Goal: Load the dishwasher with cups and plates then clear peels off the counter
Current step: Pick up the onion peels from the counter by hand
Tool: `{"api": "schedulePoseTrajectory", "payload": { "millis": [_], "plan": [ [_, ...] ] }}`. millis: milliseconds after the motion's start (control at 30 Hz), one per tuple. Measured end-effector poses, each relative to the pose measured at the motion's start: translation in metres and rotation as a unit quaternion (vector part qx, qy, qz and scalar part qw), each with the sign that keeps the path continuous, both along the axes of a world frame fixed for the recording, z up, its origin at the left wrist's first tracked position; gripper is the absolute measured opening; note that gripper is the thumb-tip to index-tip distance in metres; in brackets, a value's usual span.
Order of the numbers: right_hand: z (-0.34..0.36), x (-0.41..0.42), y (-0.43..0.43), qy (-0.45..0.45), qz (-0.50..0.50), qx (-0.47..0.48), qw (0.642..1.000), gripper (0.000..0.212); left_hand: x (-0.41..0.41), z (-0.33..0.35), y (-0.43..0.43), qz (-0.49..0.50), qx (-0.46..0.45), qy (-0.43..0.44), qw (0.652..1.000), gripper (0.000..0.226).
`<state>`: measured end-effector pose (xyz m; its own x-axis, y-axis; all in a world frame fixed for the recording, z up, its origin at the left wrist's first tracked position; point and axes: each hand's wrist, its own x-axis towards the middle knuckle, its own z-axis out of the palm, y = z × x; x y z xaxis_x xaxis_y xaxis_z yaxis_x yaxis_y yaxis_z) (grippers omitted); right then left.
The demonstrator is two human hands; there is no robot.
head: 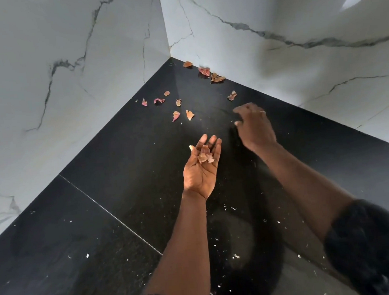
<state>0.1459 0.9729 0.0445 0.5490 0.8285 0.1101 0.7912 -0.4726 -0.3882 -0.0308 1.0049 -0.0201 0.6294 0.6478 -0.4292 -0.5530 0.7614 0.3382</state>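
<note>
Cleared dry pink-brown peels [176, 115] off glossy black bench [121, 175].
Cupped some in open, palm-up left hand [200, 173]; could not tell grip of blurred right hand [254, 127]; likely best pinched nearest first.

Black counter [128, 198]: peels [176, 115] scattered nr corner, white specks [236, 256].

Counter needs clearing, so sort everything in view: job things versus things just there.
Job: loose peels near the corner; gathered peels on the open left hand; right hand reaching toward the loose ones; black counter.
Just there: marble walls; white specks on the counter.
</note>
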Motion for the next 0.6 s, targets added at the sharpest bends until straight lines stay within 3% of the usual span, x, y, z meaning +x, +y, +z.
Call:
{"api": "schedulePoseTrajectory", "payload": {
  "millis": [100, 300, 467, 600],
  "plan": [
    [-0.011, 0.031, 0.000, -0.055, -0.020, -0.101, 0.993, 0.049, 0.001, 0.002, -0.004, 0.007, 0.007, 0.005, 1.000, 0.050],
    [-0.017, 0.025, -0.005, -0.121, 0.065, -0.091, 0.986, 0.023, 0.007, 0.002, -0.005, 0.034, 0.008, 0.013, 0.999, 0.056],
    [-0.011, -0.003, -0.007, -0.008, 0.052, -0.003, 0.999, 0.017, 0.009, -0.001, -0.005, 0.048, 0.005, 0.004, 0.999, 0.062],
    [0.004, -0.051, -0.015, 0.082, 0.117, 0.066, 0.988, 0.014, 0.009, -0.001, -0.005, 0.058, 0.007, 0.017, 0.998, 0.062]
  ]
}}
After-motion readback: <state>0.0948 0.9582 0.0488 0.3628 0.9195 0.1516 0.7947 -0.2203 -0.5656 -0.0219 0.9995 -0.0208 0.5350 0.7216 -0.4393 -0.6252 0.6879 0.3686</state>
